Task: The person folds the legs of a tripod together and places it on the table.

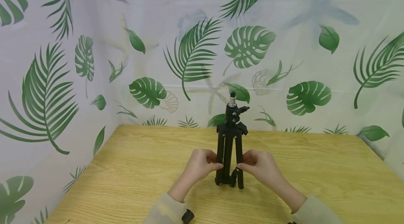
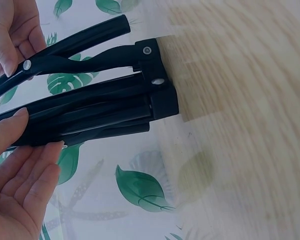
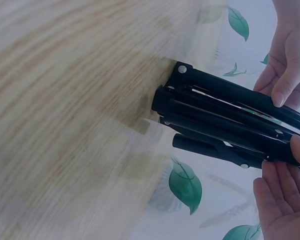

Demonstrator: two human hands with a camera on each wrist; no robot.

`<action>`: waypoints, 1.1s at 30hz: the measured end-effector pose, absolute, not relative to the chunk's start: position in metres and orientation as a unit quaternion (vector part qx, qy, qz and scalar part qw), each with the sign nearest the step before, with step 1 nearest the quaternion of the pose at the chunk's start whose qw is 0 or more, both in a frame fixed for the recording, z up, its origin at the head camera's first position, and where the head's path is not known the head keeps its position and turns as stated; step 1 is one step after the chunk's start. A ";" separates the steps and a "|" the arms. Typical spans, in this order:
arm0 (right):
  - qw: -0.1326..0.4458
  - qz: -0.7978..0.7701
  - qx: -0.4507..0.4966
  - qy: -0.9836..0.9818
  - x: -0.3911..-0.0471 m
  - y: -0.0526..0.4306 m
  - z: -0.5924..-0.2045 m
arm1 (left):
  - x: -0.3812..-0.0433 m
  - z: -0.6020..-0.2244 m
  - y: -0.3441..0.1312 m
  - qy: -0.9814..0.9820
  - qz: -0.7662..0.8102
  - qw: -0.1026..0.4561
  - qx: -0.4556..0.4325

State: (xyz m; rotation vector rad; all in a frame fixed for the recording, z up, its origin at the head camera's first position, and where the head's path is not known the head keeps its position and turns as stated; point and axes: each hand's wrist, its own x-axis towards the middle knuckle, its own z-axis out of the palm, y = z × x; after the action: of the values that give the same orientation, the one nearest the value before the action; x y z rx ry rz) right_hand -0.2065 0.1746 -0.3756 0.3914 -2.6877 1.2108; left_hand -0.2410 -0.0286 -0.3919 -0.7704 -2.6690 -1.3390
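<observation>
Our left hand point(image 1: 200, 163) and right hand point(image 1: 261, 165) clamped fingers point(image 2: 44, 175) on the black tripod point(image 1: 228, 147) at its nine and three o'clock.

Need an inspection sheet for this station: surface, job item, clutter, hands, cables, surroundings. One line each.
Surface: yellow wood-grain tabletop, no damage evident.
Job item: black tubular folding stand with a silver, black-tipped stud on top; upright, its right-side leg angled slightly out from the other tubes.
Clutter: nothing seen.
Hands: left hand pinches the stand's left side; right hand pinches the right-side leg.
Cables: nothing seen.
Surroundings: white backdrop printed with green leaves, behind the table and along the left.
</observation>
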 end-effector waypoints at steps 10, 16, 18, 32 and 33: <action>0.095 0.413 0.133 -0.896 -0.207 0.170 -0.377 | -0.241 -0.392 -0.029 -0.866 -0.431 0.032 -0.252; 0.097 0.423 0.132 -0.891 -0.209 0.168 -0.379 | -0.241 -0.392 -0.029 -0.866 -0.430 0.033 -0.252; 0.098 0.427 0.131 -0.889 -0.209 0.168 -0.379 | -0.241 -0.392 -0.029 -0.866 -0.430 0.033 -0.251; 0.095 0.428 0.121 -0.891 -0.212 0.166 -0.381 | -0.241 -0.392 -0.028 -0.862 -0.436 0.035 -0.254; 0.095 0.429 0.121 -0.890 -0.212 0.166 -0.381 | -0.241 -0.392 -0.028 -0.862 -0.437 0.035 -0.254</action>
State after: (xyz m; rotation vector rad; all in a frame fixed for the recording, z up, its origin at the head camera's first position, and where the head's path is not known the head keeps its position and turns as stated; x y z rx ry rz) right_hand -0.2124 0.1655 -0.3809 0.3594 -2.6385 1.2732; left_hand -0.2407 -0.0279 -0.3916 -0.7823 -2.6507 -1.3420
